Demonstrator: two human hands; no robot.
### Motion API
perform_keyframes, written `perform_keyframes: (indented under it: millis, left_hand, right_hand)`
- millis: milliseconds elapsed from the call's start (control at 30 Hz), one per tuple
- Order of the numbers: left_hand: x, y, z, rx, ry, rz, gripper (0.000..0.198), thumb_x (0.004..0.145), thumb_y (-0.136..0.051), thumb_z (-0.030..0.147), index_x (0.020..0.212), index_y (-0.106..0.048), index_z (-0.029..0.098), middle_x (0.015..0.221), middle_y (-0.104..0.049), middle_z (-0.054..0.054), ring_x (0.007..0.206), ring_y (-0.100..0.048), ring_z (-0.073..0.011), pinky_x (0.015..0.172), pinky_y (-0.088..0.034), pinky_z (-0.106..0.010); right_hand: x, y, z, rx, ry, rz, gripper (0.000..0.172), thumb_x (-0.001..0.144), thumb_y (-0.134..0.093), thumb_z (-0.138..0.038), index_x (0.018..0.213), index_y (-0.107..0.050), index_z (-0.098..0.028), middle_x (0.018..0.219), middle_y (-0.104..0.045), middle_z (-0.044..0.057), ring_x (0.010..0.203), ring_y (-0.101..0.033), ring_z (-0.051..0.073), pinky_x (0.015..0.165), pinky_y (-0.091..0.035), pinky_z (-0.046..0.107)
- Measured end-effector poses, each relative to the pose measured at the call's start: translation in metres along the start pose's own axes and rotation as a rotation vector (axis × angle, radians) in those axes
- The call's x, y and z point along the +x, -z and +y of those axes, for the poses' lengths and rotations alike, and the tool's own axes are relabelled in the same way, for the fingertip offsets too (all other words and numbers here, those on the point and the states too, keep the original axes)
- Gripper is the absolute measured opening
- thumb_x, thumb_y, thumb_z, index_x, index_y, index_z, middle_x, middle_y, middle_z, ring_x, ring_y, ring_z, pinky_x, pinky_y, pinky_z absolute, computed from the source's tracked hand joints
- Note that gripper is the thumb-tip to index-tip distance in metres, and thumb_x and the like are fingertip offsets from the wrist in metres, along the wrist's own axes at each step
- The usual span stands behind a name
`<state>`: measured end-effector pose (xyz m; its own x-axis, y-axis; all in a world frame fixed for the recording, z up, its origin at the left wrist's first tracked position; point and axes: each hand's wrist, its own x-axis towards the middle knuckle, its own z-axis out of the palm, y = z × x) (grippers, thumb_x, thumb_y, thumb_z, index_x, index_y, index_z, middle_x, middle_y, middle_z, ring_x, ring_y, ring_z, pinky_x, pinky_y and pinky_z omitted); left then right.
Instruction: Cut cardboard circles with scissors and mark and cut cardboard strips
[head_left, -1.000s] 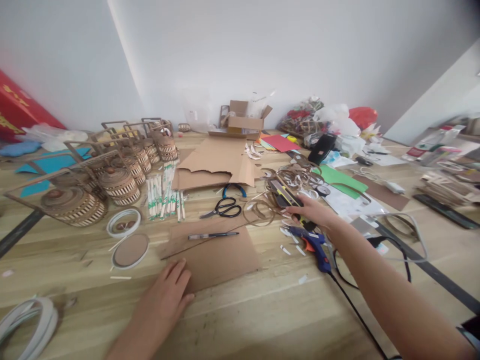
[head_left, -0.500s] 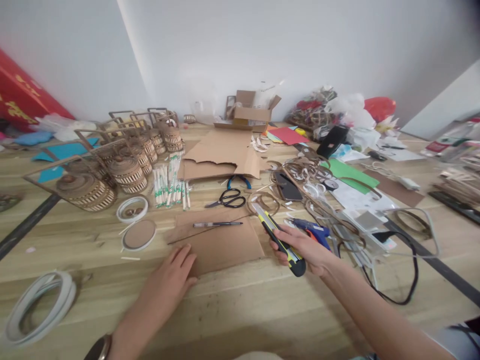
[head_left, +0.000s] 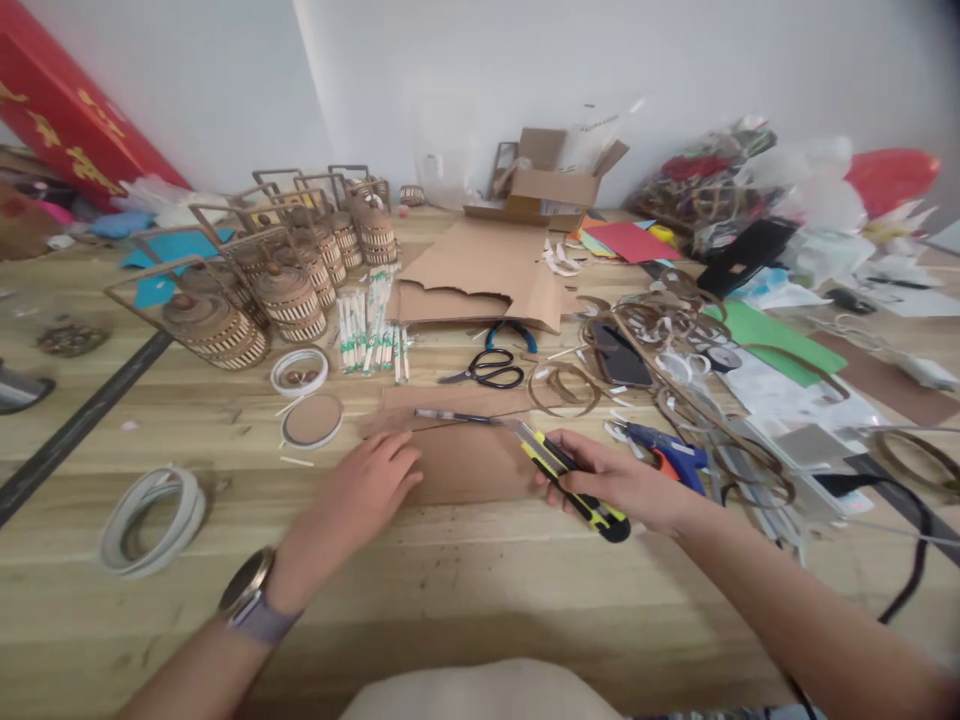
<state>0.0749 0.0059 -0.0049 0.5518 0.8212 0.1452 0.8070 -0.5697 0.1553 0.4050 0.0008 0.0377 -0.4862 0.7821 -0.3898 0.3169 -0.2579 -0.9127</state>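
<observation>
A yellow-and-black utility knife (head_left: 574, 485) is gripped in my right hand (head_left: 611, 480), its blade out and pointing to the far left. The blade tip is over the right part of a flat cardboard piece (head_left: 465, 465), close to the end of a black pen (head_left: 454, 416) lying on it. Whether the blade touches the cardboard I cannot tell. My left hand (head_left: 367, 485) lies at the cardboard's left edge, holding nothing, fingers stretched forward and slightly bent. Black-handled scissors (head_left: 491, 372) lie just beyond the cardboard.
A blue glue gun (head_left: 667, 448), a phone (head_left: 621, 352) and tangled brown strips lie at the right. Left are white rings (head_left: 154, 520), a round cardboard disc (head_left: 313, 420), wrapped sticks (head_left: 371, 335) and several small woven baskets (head_left: 217, 330). A larger cardboard sheet (head_left: 472, 255) lies behind.
The view has turned somewhat left and down. Against the cardboard, my right hand has brought the utility knife a little to the left. My left hand stays by the cardboard's left edge.
</observation>
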Motion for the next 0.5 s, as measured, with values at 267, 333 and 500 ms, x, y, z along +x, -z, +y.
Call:
perform_keyframes:
  millis: [267, 333, 500]
  left_hand:
    - [0.066, -0.026, 0.000, 0.075, -0.171, 0.167, 0.046, 0.103, -0.047, 0.033, 0.142, -0.052, 0.008, 0.157, -0.043, -0.025, 0.149, -0.034, -0.0398, 0.118, -0.033, -0.060]
    - [0.074, -0.035, 0.004, 0.072, -0.200, 0.145, 0.055, 0.104, -0.043, 0.042, 0.148, -0.046, 0.009, 0.161, -0.037, -0.024, 0.151, -0.028, -0.0416, 0.119, -0.029, -0.063]
    - [0.078, -0.050, 0.009, 0.025, -0.180, 0.048, 0.069, 0.102, -0.037, 0.056, 0.154, -0.038, 0.010, 0.164, -0.030, -0.022, 0.154, -0.019, -0.0419, 0.120, -0.021, -0.067]
  right_hand:
    - [0.029, -0.042, -0.049, -1.286, -0.034, -0.096, 0.027, 0.103, -0.051, -0.034, 0.121, -0.063, -0.018, 0.102, -0.078, 0.013, 0.093, -0.074, 0.031, 0.071, -0.050, 0.033]
    - [0.040, -0.055, -0.049, -1.414, -0.011, -0.149, 0.027, 0.102, -0.054, -0.032, 0.123, -0.063, -0.018, 0.100, -0.079, 0.012, 0.091, -0.075, 0.031, 0.067, -0.050, 0.032]
    - [0.057, -0.066, -0.038, -1.528, 0.068, -0.179, 0.033, 0.102, -0.056, -0.029, 0.131, -0.058, -0.013, 0.103, -0.077, 0.013, 0.090, -0.075, 0.030, 0.065, -0.050, 0.032]
